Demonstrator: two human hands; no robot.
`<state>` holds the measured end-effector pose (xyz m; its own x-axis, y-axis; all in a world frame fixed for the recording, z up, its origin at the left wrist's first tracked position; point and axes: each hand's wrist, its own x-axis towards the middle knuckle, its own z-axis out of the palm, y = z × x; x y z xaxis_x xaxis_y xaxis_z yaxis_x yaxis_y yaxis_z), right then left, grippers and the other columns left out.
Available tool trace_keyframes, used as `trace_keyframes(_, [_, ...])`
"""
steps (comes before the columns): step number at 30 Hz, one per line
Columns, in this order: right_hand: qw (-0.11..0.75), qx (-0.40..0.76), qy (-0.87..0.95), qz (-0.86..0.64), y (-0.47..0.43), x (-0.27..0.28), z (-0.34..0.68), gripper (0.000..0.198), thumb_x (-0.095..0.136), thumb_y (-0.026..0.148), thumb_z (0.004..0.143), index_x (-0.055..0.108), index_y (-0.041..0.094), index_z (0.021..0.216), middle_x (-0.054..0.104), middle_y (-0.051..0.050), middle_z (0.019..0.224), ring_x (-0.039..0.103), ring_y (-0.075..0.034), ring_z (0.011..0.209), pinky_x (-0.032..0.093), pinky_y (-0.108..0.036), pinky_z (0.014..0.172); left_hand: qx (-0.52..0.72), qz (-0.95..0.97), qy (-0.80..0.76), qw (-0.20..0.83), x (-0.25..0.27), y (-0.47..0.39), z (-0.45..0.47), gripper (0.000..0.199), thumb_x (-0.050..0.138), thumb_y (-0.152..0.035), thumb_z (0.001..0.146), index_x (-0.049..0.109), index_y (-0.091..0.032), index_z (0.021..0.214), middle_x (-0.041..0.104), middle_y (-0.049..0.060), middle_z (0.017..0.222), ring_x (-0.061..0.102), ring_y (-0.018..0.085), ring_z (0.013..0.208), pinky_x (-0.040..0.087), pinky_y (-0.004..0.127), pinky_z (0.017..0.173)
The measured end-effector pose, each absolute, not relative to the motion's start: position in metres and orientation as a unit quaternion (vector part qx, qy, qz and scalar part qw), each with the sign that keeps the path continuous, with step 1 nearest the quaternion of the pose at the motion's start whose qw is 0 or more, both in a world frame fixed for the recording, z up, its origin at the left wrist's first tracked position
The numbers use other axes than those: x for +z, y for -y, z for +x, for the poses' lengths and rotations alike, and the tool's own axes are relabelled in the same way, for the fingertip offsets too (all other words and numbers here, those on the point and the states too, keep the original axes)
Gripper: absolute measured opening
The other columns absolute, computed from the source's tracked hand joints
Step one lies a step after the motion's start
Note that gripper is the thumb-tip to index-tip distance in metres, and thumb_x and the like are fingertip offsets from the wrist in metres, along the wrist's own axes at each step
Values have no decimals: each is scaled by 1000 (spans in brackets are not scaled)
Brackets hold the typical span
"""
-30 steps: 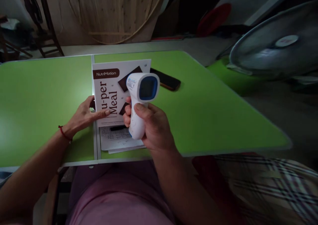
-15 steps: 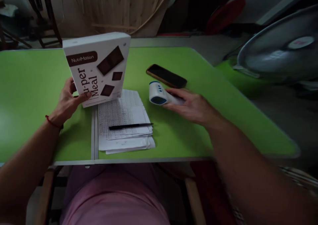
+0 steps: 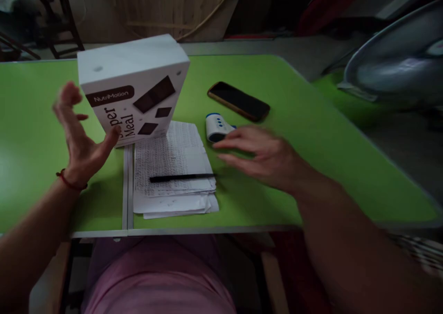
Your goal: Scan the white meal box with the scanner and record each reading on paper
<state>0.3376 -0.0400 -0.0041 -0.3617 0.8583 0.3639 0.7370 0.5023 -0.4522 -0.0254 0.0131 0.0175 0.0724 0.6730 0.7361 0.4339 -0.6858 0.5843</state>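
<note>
A white NutriMotion carton (image 3: pixel 138 97) with pictures of dark bars stands upright on the green table, behind the left part of the papers. My left hand (image 3: pixel 79 134) is open at its left side, fingers spread and raised, the thumb over the carton's lower front; I cannot tell if it touches. A white and blue handheld scanner (image 3: pixel 217 127) lies on the table, its handle mostly hidden behind my right hand (image 3: pixel 259 157). That hand is blurred and open, its fingers stretched out with nothing between them. Below the carton, a black pen (image 3: pixel 182 178) rests across handwritten papers (image 3: pixel 162 154).
A dark phone (image 3: pixel 238 100) lies on the green table (image 3: pixel 311 166) beyond the scanner. A metal seam (image 3: pixel 128 189) crosses the tabletop left of the papers. On the right stands a large fan (image 3: pixel 398 64). A dark chair (image 3: pixel 62 23) is at the back left.
My right hand has let go of the scanner, which now lies on the table. My left hand has opened, its fingers lifting away from the carton. The view has shifted slightly.
</note>
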Motion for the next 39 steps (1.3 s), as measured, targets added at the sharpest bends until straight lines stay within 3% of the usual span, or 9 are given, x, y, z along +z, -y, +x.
trace_keyframes(2, [276, 139, 858, -409, 49, -5, 322, 22, 69, 45, 93, 80, 27, 98, 71, -7, 88, 64, -25, 82, 50, -45, 76, 583, 735, -343, -42, 24, 1, -17, 78, 87, -45, 72, 49, -31, 138, 46, 7, 134, 50, 34, 122, 53, 48, 87])
trace_keyframes(3, [269, 128, 872, -389, 53, -7, 316, 24, 66, 46, 95, 80, 27, 94, 71, -6, 84, 63, -24, 79, 48, -43, 74, 572, 751, -324, -65, 28, 9, -11, 70, 84, -40, 75, 51, -33, 137, 47, 7, 128, 50, 34, 119, 53, 46, 82])
trace_keyframes(6, [242, 98, 882, -393, 58, -9, 307, 32, 57, 42, 100, 76, 24, 82, 70, -7, 76, 62, -23, 73, 44, -40, 68, 430, 848, -310, 29, 40, 31, 8, 39, 71, -26, 92, 56, -29, 129, 55, 9, 122, 57, 32, 115, 56, 46, 85])
trace_keyframes(9, [286, 132, 827, -465, 57, -2, 311, 25, 61, 40, 94, 72, 22, 80, 69, -5, 73, 58, -18, 63, 42, -34, 59, 302, 901, -282, 134, 48, 43, 27, 14, 55, -24, 103, 62, -21, 114, 65, 9, 112, 67, 26, 97, 59, 39, 76])
trace_keyframes(13, [467, 200, 628, -589, 43, 5, 304, 16, 73, 37, 79, 65, 23, 80, 65, 0, 67, 54, -14, 56, 43, -30, 54, 117, 951, -262, 115, 46, 44, 55, 21, 47, -19, 104, 67, -14, 101, 71, 13, 112, 70, 24, 80, 54, 33, 58])
trace_keyframes(18, [563, 346, 528, -534, 23, -18, 278, 16, 69, 32, 69, 55, 24, 70, 55, 5, 53, 51, -12, 47, 42, -26, 46, -75, 956, -280, 48, 31, 40, 82, 23, 45, -9, 102, 63, -11, 116, 63, 14, 138, 72, 23, 82, 56, 34, 58])
trace_keyframes(24, [541, 250, 572, -563, 25, -41, 276, 6, 66, 27, 70, 61, 24, 71, 62, 1, 62, 55, -15, 54, 47, -29, 52, -65, 956, -286, 22, 18, 41, 80, 27, 44, -24, 109, 59, -11, 128, 47, 17, 157, 72, 25, 96, 63, 40, 72])
trace_keyframes(33, [504, 135, 656, -545, 24, -40, 272, 10, 60, 25, 75, 59, 24, 65, 60, 2, 57, 52, -14, 50, 47, -28, 52, -24, 965, -262, -18, 5, 39, 78, 30, 41, -23, 109, 60, -8, 125, 51, 20, 153, 72, 24, 88, 64, 41, 70])
trace_keyframes(39, [487, 123, 674, -542, 26, -40, 274, 11, 61, 23, 77, 60, 24, 66, 61, 2, 57, 54, -14, 49, 46, -27, 50, -32, 966, -254, -25, 8, 40, 79, 29, 40, -15, 105, 60, -7, 125, 54, 22, 147, 71, 24, 86, 63, 40, 69])
